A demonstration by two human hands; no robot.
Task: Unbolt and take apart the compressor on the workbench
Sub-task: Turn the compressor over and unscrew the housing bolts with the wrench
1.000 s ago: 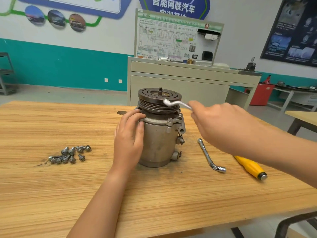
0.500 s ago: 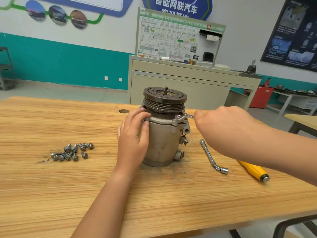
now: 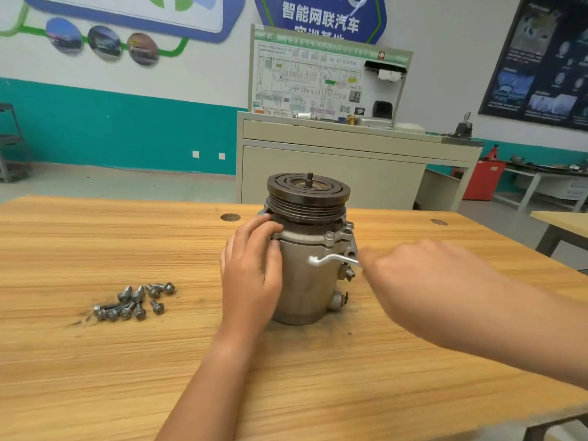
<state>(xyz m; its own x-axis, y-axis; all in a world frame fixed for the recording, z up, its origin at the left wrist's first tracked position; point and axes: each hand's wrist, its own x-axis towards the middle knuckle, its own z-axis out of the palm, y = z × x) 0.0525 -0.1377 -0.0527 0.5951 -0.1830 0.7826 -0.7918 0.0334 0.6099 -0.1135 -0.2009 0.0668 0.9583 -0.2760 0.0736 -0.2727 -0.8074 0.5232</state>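
Observation:
The compressor (image 3: 307, 281) stands upright on the wooden workbench (image 3: 95, 361), a grey metal cylinder with a dark grooved pulley (image 3: 308, 195) on top. My left hand (image 3: 251, 272) presses against its left side just under the flange. My right hand (image 3: 413, 275), blurred, holds a bent silver wrench (image 3: 334, 259). The wrench's bent end lies in front of the compressor's body, below the flange bolts. Several loose bolts (image 3: 133, 302) lie in a pile on the bench to the left.
My right forearm crosses the bench's right side and hides what lies under it. A beige cabinet (image 3: 334, 173) with a wiring board stands behind the bench. Another table's corner (image 3: 560, 221) is at the right.
My right hand has lowered the wrench from the pulley rim past the flange bolt down to the compressor's side. The second wrench and the yellow-handled tool are now hidden under my right arm.

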